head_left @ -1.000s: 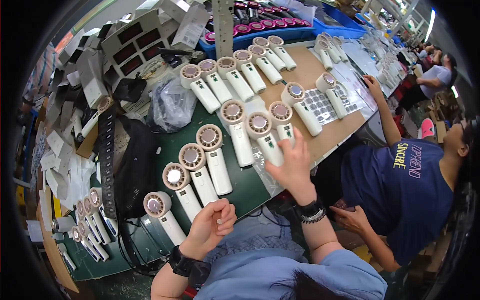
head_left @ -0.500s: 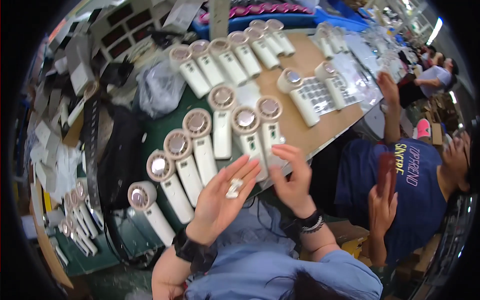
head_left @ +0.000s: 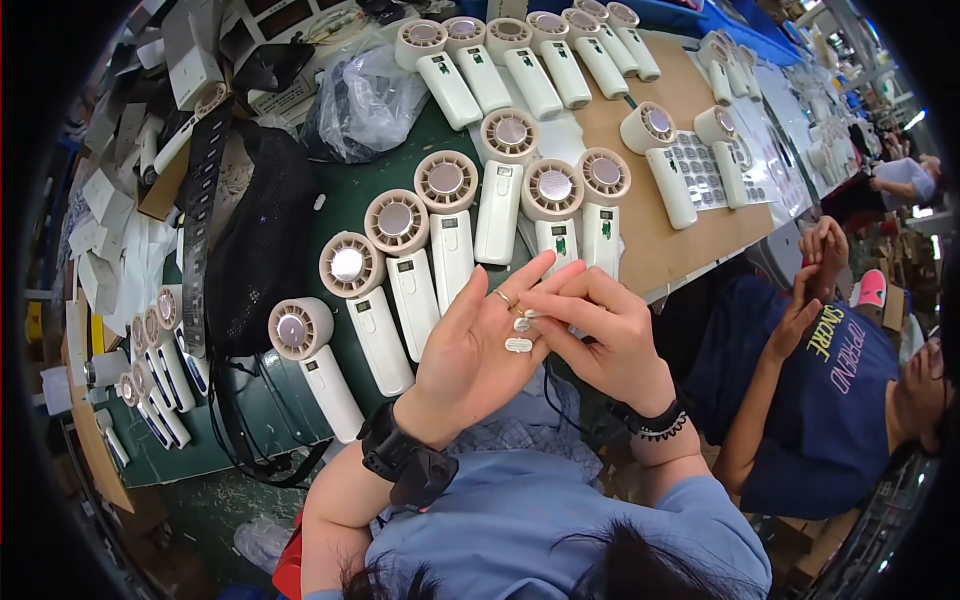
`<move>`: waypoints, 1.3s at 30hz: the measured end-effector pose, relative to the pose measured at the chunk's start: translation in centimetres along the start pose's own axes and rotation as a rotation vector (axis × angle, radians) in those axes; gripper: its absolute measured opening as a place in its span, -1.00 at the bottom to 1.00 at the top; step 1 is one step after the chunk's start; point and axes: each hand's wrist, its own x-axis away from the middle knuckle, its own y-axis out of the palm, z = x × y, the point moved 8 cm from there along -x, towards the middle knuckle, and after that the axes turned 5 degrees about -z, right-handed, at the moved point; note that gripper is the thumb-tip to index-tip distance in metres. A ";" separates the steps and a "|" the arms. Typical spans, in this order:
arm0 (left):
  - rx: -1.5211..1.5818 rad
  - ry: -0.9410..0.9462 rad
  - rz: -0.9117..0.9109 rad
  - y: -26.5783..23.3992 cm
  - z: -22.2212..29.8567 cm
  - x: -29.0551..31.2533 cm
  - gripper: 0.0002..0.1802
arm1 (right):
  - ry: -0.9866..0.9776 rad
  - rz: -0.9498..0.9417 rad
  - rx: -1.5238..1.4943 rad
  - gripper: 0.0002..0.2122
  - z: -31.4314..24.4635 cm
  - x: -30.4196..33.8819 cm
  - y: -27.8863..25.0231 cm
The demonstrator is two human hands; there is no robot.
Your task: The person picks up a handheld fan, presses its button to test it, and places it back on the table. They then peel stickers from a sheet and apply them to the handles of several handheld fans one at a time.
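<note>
My left hand (head_left: pixel 475 350) is turned palm up, its fingers stretched out, and a small white oval plastic piece (head_left: pixel 518 345) lies on the palm. Over that palm my right hand (head_left: pixel 610 335) pinches another small white plastic piece (head_left: pixel 522 324) between thumb and fingers. Beyond my hands lies a slanting row of white handheld fans with beige round heads, among them one fan (head_left: pixel 362 310) left of my left hand and another fan (head_left: pixel 556 200) just past my fingertips. Green marks show on a few of the handles.
More fans (head_left: pixel 520 70) line the far side of the green table (head_left: pixel 275 215). Brown board (head_left: pixel 610 125) bears two fans and a sticker sheet (head_left: pixel 700 165). Left are a plastic bag (head_left: pixel 365 105), a black cloth bag (head_left: pixel 255 230) and smaller fans. A co-worker (head_left: pixel 810 390) sits at right.
My right hand has come from beside the left palm onto it and taken a white piece between its fingertips. The view has shifted. The co-worker's hands have come together.
</note>
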 end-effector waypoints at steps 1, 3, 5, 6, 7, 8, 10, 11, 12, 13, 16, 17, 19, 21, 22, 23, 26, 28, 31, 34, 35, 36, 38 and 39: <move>0.015 -0.001 0.016 -0.2 0.0 0.0 -0.28 | 0.001 -0.001 0.002 -0.70 0.0 0.0 0.0; 0.045 -0.004 0.048 -0.6 -0.1 0.0 -0.30 | -0.019 0.043 -0.011 -0.72 0.0 0.2 -0.5; -0.061 -0.032 0.160 -1.7 -0.3 0.0 -0.36 | -0.027 0.064 -0.017 -0.73 0.2 0.5 -1.0; -0.171 -0.060 0.271 -2.7 -0.3 0.2 -0.42 | -0.039 0.093 0.032 -0.74 0.2 0.7 -1.4; -0.281 -0.088 0.383 -3.7 -0.3 0.5 -0.46 | -0.051 0.121 0.081 -0.74 0.1 0.9 -1.9; -0.279 -0.089 0.384 -3.9 -0.2 0.6 -0.46 | -0.064 0.150 0.130 -0.75 0.0 1.0 -2.2; -0.293 -0.197 0.197 -3.4 -0.8 0.9 -0.59 | -0.100 0.142 0.148 -0.75 -0.1 1.0 -2.1; -0.298 -0.250 0.103 -2.8 -1.3 0.9 -0.61 | -0.138 0.134 0.167 -0.76 -0.3 1.0 -2.1; -0.296 -0.250 0.103 -2.6 -1.4 0.8 -0.61 | -0.176 0.127 0.186 -0.76 -0.5 1.0 -2.0; -0.405 -0.246 0.119 -2.5 -1.4 0.8 -0.63 | -0.175 0.126 0.185 -0.76 -0.5 1.1 -2.0; -0.622 -0.237 0.151 -1.9 -1.1 0.7 -0.66 | -0.247 0.098 0.141 -0.78 -1.0 1.7 -2.0; -0.691 -0.224 0.147 -1.6 -1.0 0.7 -0.67 | -0.246 0.097 0.141 -0.78 -1.0 1.7 -2.1; -0.828 -0.197 0.140 -1.2 -0.7 0.8 -0.70 | -0.280 0.061 0.172 -0.77 -1.5 1.7 -2.1; -0.881 -0.172 0.117 -1.1 -0.4 0.7 -0.70 | -0.297 0.043 0.185 -0.77 -1.7 1.8 -2.0; -0.936 -0.147 0.094 -0.9 -0.2 0.7 -0.71 | -0.293 0.034 0.157 -0.78 -1.6 1.9 -2.0; -0.990 -0.121 0.070 -0.8 0.0 0.7 -0.72 | -0.289 0.025 0.128 -0.78 -1.5 1.9 -1.9; -1.004 -0.102 0.096 -1.0 0.2 1.0 -0.74 | -0.154 0.042 -0.003 -0.79 -0.6 1.9 -2.1; -1.011 -0.093 0.108 -1.1 0.3 1.2 -0.75 | 0.109 0.094 -0.204 -0.80 1.4 2.1 -2.2; -1.015 -0.073 0.112 -0.9 0.5 1.4 -0.75 | 0.264 0.065 -0.413 -0.81 2.7 2.3 -1.7; -1.113 -0.023 0.106 -0.3 0.9 1.4 -0.78 | 0.361 0.013 -0.555 -0.82 3.6 2.7 -1.2; -1.162 0.003 0.103 -0.1 1.0 1.4 -0.80 | 0.381 -0.024 -0.592 -0.82 3.8 2.8 -0.9; -1.162 0.002 0.101 -0.2 1.0 1.3 -0.80 | 0.401 -0.060 -0.627 -0.82 4.0 3.0 -0.5; -1.273 0.047 0.093 -0.3 1.1 1.3 -0.80 | 0.405 -0.036 -0.647 -0.82 4.1 3.0 -0.5; -1.328 0.070 0.089 -0.2 1.2 1.2 -0.81 | 0.409 -0.014 -0.668 -0.82 4.1 2.9 -0.4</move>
